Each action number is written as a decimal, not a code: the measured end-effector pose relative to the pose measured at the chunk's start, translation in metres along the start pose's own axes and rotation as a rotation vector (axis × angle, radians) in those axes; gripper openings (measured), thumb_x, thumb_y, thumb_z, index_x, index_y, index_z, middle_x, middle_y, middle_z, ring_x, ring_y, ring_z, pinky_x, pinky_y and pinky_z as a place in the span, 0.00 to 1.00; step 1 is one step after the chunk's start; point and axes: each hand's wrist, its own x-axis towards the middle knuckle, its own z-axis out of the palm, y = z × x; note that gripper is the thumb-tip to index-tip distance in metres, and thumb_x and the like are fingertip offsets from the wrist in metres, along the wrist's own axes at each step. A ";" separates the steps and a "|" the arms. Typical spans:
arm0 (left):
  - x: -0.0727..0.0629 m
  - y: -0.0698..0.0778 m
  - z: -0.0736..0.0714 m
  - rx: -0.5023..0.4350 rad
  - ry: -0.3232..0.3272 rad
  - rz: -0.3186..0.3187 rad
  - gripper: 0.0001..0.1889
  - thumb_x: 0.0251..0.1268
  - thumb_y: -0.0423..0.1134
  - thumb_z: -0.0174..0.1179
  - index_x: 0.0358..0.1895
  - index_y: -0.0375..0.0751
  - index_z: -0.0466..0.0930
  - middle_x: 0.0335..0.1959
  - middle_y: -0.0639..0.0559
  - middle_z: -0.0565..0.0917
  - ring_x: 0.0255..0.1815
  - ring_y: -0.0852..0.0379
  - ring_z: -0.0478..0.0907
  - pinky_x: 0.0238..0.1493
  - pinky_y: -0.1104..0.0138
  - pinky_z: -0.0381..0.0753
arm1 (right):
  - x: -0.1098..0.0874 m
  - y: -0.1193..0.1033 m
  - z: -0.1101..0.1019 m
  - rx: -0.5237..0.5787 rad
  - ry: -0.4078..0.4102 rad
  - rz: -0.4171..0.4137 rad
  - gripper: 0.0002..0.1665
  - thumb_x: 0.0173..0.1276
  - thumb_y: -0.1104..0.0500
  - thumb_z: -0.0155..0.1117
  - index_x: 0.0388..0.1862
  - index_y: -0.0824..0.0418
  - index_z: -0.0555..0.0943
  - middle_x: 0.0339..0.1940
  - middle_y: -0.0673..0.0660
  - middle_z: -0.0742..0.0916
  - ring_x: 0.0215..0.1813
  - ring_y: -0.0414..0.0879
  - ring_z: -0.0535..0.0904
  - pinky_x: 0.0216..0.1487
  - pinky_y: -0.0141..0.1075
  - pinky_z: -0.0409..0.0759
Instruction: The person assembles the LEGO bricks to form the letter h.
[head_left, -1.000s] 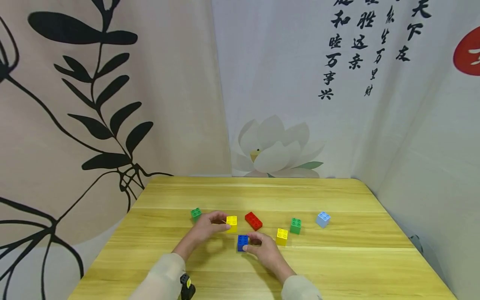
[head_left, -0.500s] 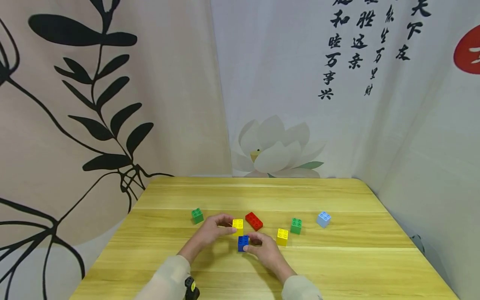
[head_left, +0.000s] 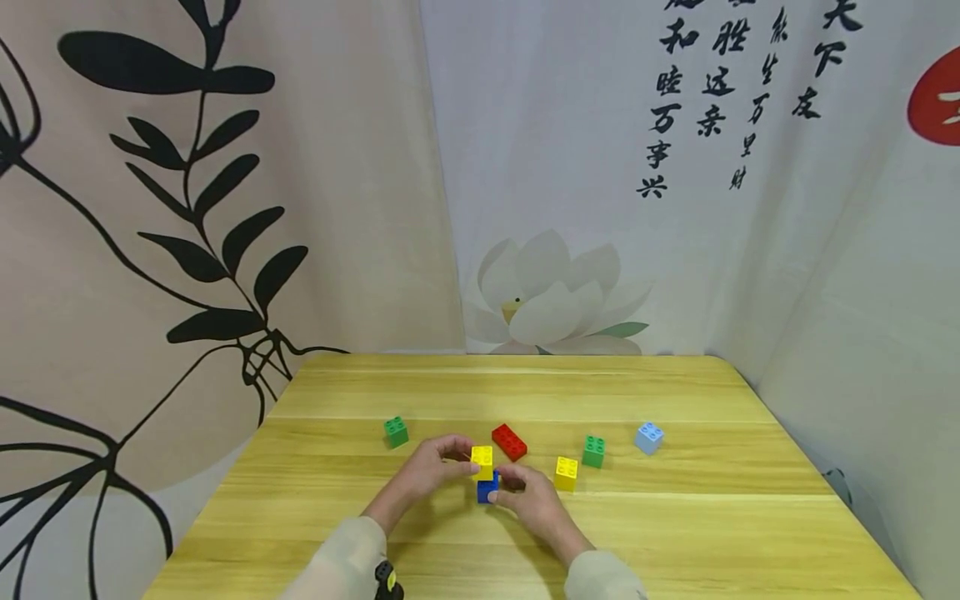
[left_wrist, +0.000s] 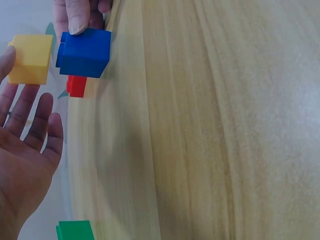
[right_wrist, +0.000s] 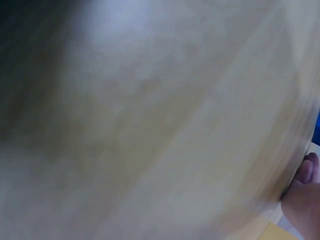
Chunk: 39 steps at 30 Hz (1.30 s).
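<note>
My left hand (head_left: 429,472) pinches a yellow toy brick (head_left: 482,462) between thumb and fingers. Just below it in the head view, a dark blue brick (head_left: 487,490) is pinched by my right hand (head_left: 530,497). The yellow brick overlaps the blue one's top there. From the left wrist, a narrow gap shows between the yellow brick (left_wrist: 30,59) and the studded side of the blue brick (left_wrist: 85,52). At the right wrist view's edge, only part of the right hand (right_wrist: 305,190) and a sliver of blue appear.
Behind the hands lies a red brick (head_left: 509,442). A green brick (head_left: 396,432) sits to the left. Rightward are another yellow brick (head_left: 566,473), a second green brick (head_left: 593,452) and a light blue brick (head_left: 648,437). All rest on the wooden table (head_left: 720,533).
My left hand has carried the yellow brick right and toward me, from beside the red brick to over the blue brick. The right hand stays almost in place with the blue brick.
</note>
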 end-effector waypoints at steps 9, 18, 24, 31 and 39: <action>-0.002 -0.003 0.004 -0.002 -0.001 -0.007 0.16 0.64 0.45 0.68 0.52 0.43 0.82 0.47 0.52 0.83 0.49 0.52 0.76 0.52 0.55 0.76 | -0.003 -0.003 0.000 -0.002 0.002 -0.010 0.26 0.64 0.55 0.73 0.60 0.61 0.80 0.55 0.59 0.84 0.57 0.56 0.78 0.60 0.54 0.74; -0.002 -0.003 0.005 0.004 -0.012 -0.020 0.17 0.64 0.46 0.68 0.53 0.44 0.82 0.47 0.52 0.82 0.50 0.51 0.76 0.50 0.56 0.76 | -0.005 -0.006 0.000 0.014 0.002 -0.005 0.27 0.64 0.55 0.72 0.60 0.62 0.79 0.56 0.59 0.83 0.57 0.56 0.77 0.60 0.55 0.74; -0.002 -0.001 0.006 0.024 -0.044 0.006 0.15 0.64 0.45 0.68 0.51 0.44 0.82 0.46 0.53 0.82 0.48 0.52 0.76 0.49 0.56 0.75 | -0.003 -0.005 0.000 0.020 0.012 -0.017 0.27 0.63 0.55 0.74 0.59 0.62 0.80 0.55 0.59 0.84 0.57 0.56 0.78 0.60 0.55 0.74; -0.005 -0.001 0.009 0.032 -0.046 0.003 0.15 0.65 0.45 0.67 0.52 0.45 0.82 0.47 0.53 0.82 0.48 0.53 0.77 0.48 0.56 0.76 | -0.002 -0.002 0.002 0.024 0.010 -0.039 0.26 0.63 0.56 0.74 0.58 0.62 0.81 0.55 0.60 0.84 0.57 0.56 0.78 0.60 0.54 0.75; -0.007 0.001 0.010 0.010 -0.015 -0.025 0.17 0.64 0.46 0.68 0.53 0.46 0.82 0.49 0.53 0.82 0.49 0.52 0.77 0.49 0.54 0.76 | -0.003 -0.002 0.001 0.020 0.008 -0.048 0.25 0.62 0.57 0.74 0.58 0.62 0.81 0.55 0.61 0.84 0.57 0.57 0.78 0.60 0.55 0.74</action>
